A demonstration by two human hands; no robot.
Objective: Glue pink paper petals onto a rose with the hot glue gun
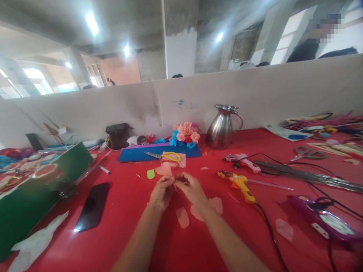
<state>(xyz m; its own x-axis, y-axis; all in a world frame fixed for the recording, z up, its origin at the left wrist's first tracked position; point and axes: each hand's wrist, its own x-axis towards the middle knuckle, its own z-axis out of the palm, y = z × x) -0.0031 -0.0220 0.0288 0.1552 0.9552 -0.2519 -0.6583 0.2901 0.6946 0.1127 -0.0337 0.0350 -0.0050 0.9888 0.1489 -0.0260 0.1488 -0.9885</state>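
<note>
Two bare hands, left hand [162,192] and right hand [190,187], meet over one pink paper piece [165,169]. Two hot glue guns: one yellow-orange glue gun [237,183], one pink-white glue gun [244,161]. Two pairs of scissors: yellow-handled scissors [164,155], grey metal scissors [307,153]. One steel jug [221,127]. One black phone [92,206]. One paper-flower bunch [184,134]. About four loose pink paper petals [182,217] on the red table [127,234]. One small green paper scrap [151,173].
</note>
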